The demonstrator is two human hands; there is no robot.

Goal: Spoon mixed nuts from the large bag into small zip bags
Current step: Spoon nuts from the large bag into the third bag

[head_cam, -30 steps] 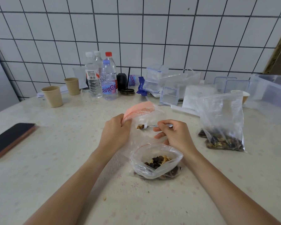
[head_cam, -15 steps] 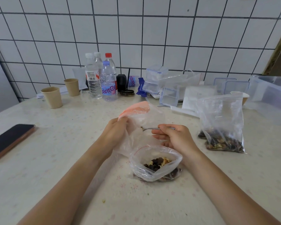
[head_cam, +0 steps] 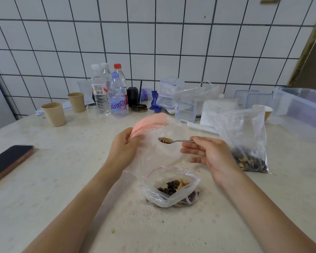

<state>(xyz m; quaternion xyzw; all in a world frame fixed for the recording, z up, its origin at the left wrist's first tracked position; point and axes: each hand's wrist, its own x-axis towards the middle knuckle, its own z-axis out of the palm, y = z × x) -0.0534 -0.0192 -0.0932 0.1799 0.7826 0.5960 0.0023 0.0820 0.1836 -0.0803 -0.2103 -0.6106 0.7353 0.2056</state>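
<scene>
A white tiled wall backs a pale speckled table [head_cam: 66, 179]. Near its middle a small zip bag [head_cam: 169, 187] lies open with dark and light nuts heaped inside. Just above it, toward the wall, the left hand [head_cam: 123, 149] pinches the pink-striped rim of a large clear bag [head_cam: 157, 141] between thumb and curled fingers and holds it up, forearm reaching in from the lower left. To the right of that bag's mouth the right hand [head_cam: 211, 155] holds a metal spoon [head_cam: 173, 140] by the handle between thumb and forefinger, the other fingers loosely extended, palm turned left; the bowl carries a few nuts and points at the raised bag. Further right of the small bag a second clear bag of nuts [head_cam: 244, 141] stands upright. Behind it sit clear plastic containers [head_cam: 179, 99]; left of these, water bottles [head_cam: 109, 94], two paper cups [head_cam: 54, 114], and far left a phone [head_cam: 8, 162].
</scene>
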